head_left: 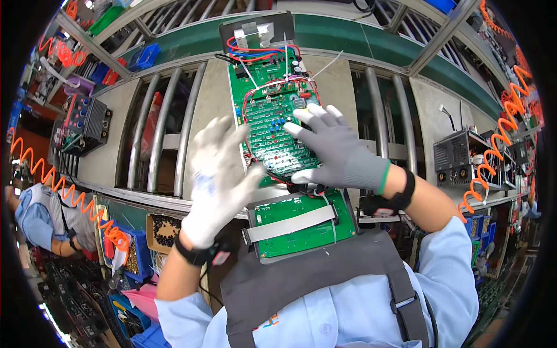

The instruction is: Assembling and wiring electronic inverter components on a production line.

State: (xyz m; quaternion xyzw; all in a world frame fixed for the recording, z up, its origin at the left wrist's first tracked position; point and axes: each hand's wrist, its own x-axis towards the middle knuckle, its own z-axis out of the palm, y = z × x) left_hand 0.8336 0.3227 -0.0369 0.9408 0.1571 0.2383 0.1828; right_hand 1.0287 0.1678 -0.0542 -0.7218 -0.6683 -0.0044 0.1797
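Observation:
A large green circuit board (pixel 274 134) lies on a pale board on the roller line before me, with small components and red, blue and black wires along its far end. My left hand (pixel 217 174), in a white glove, hovers at its left side, fingers apart and somewhat smeared by motion. My right hand (pixel 336 145), in a grey glove with white fingertips, spreads over its right half, fingertips over the board; whether they touch it I cannot tell. Close to my body, a smaller green board (pixel 299 239) carries a grey ribbon cable (pixel 289 224). Neither hand holds anything visible.
A dark panel with metal parts (pixel 255 32) stands at the big board's far end. Black metal units (pixel 84 124) sit on the line at left and right. Coiled orange hoses (pixel 493 145) hang on both sides. A box of black screws (pixel 164 231) is at lower left; another person (pixel 43 214) works beyond.

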